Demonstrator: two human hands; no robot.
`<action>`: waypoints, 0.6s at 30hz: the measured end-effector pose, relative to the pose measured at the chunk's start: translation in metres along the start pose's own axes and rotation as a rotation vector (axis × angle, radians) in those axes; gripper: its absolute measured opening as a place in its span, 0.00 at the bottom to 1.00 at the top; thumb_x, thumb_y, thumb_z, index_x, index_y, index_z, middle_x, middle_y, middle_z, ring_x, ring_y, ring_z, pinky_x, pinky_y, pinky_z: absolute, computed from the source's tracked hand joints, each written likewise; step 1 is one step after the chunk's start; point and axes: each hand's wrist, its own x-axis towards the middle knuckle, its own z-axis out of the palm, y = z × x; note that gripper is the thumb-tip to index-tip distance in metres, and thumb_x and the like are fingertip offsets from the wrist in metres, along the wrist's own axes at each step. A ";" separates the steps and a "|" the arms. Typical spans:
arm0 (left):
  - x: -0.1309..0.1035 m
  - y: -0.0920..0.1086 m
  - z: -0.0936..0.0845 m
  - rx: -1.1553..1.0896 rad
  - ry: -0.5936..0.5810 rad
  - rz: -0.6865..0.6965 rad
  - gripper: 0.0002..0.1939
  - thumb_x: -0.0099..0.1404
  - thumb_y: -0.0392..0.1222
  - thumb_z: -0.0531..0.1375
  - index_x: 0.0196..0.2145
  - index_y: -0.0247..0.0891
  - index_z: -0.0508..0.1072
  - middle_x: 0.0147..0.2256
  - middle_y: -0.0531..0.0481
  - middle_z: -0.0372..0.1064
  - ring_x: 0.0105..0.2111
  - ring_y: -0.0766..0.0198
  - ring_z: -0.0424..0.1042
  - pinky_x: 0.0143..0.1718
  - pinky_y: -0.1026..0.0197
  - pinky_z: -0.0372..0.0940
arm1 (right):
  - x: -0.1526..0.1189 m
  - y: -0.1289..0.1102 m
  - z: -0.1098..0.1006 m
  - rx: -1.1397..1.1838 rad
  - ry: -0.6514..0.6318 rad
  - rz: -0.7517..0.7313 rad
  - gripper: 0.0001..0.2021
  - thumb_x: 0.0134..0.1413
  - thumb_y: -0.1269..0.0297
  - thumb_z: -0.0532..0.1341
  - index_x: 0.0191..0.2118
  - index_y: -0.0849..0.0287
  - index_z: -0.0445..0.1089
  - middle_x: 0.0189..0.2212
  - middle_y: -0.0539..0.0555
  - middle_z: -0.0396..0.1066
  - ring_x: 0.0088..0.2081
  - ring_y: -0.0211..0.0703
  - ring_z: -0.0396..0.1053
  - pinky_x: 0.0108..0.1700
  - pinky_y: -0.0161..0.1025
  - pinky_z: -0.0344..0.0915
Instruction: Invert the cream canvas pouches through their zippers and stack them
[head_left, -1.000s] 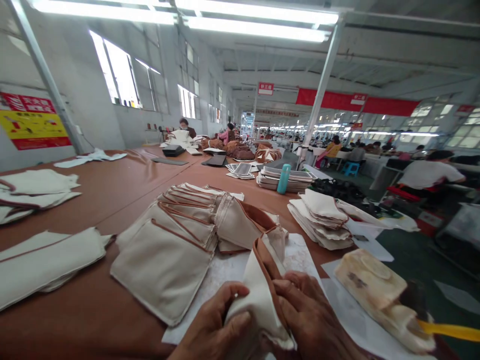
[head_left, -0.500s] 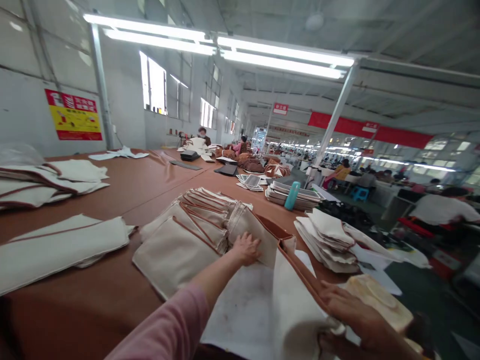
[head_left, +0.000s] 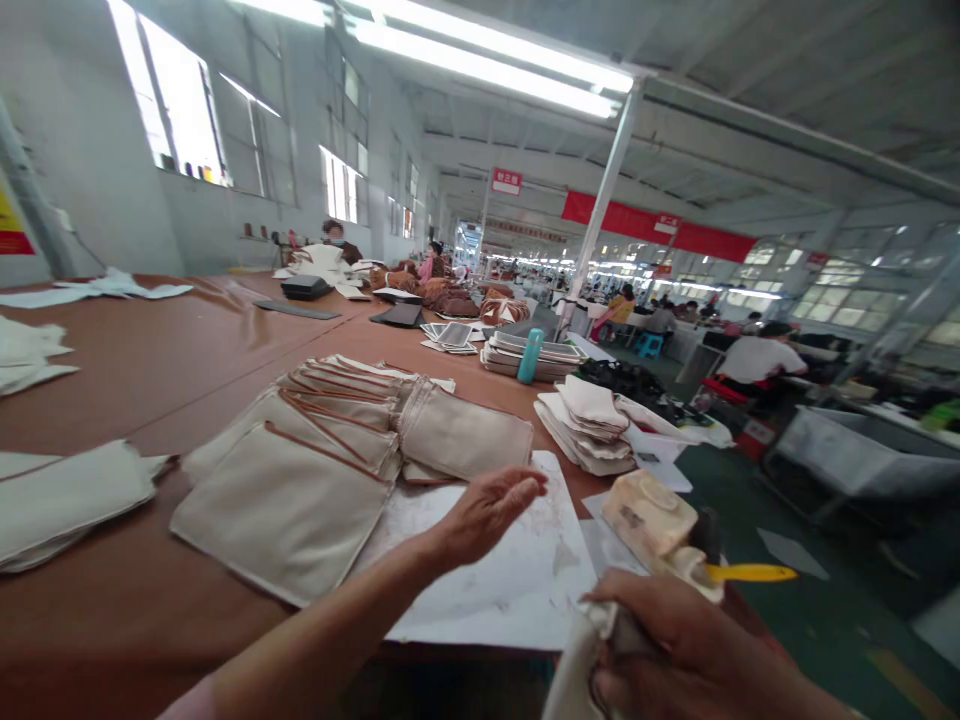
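Note:
My left hand point(head_left: 491, 510) hovers over a stained white sheet point(head_left: 517, 570), its fingers together and slightly bent, with nothing seen in it. At the lower right, my right hand point(head_left: 667, 635) grips a cream fabric piece point(head_left: 577, 660) that runs off the bottom edge. Left of the sheet lies a fanned pile of beige pieces with brown trim point(head_left: 292, 500). A stack of beige panels point(head_left: 465, 430) touches that pile and overlaps the sheet's upper edge.
Cream pieces point(head_left: 75, 500) lie at the left of the brown table point(head_left: 217, 400). To the right are a cream stack point(head_left: 589, 425), a cream container point(head_left: 649, 510) and a yellow-handled brush point(head_left: 754, 573). A turquoise bottle point(head_left: 530, 357) stands farther back. People sit in the background.
The trimmed cream piece has come off the sheet toward the lower right in my right hand. My left hand has left the beige stack. The view has turned right.

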 end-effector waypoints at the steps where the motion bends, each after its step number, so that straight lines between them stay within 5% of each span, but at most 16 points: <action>1: -0.018 0.017 0.002 -0.096 -0.049 0.070 0.27 0.77 0.52 0.36 0.56 0.38 0.66 0.48 0.46 0.72 0.46 0.63 0.71 0.47 0.63 0.66 | 0.006 -0.009 0.004 0.009 -0.054 -0.004 0.06 0.56 0.60 0.66 0.37 0.55 0.72 0.31 0.49 0.74 0.33 0.41 0.69 0.31 0.32 0.61; 3: -0.052 0.042 0.001 -0.449 -0.152 0.191 0.29 0.75 0.58 0.40 0.53 0.35 0.68 0.46 0.43 0.71 0.45 0.59 0.70 0.46 0.61 0.65 | 0.014 -0.025 0.011 0.057 -0.166 -0.048 0.06 0.56 0.62 0.66 0.38 0.57 0.71 0.31 0.47 0.72 0.31 0.38 0.67 0.30 0.30 0.58; 8: -0.102 0.053 -0.012 -0.689 -0.343 0.036 0.27 0.65 0.63 0.58 0.47 0.36 0.68 0.36 0.49 0.68 0.34 0.64 0.65 0.34 0.65 0.61 | 0.011 -0.044 0.025 -0.010 -0.172 -0.055 0.09 0.51 0.67 0.67 0.39 0.55 0.70 0.35 0.48 0.72 0.35 0.39 0.68 0.32 0.30 0.59; 14: -0.113 0.057 -0.023 -0.916 -0.371 0.119 0.23 0.55 0.56 0.69 0.40 0.36 0.73 0.46 0.46 0.66 0.48 0.54 0.65 0.50 0.57 0.59 | -0.006 -0.073 0.032 -0.223 -0.120 -0.105 0.12 0.48 0.65 0.70 0.39 0.53 0.71 0.33 0.47 0.76 0.30 0.39 0.72 0.29 0.30 0.60; 18: -0.112 0.067 -0.018 -1.160 -0.515 0.123 0.29 0.44 0.45 0.77 0.41 0.37 0.69 0.45 0.48 0.69 0.46 0.59 0.66 0.46 0.62 0.61 | -0.018 -0.088 0.040 -0.324 0.044 -0.222 0.12 0.45 0.66 0.72 0.38 0.49 0.73 0.35 0.46 0.78 0.33 0.42 0.74 0.36 0.32 0.65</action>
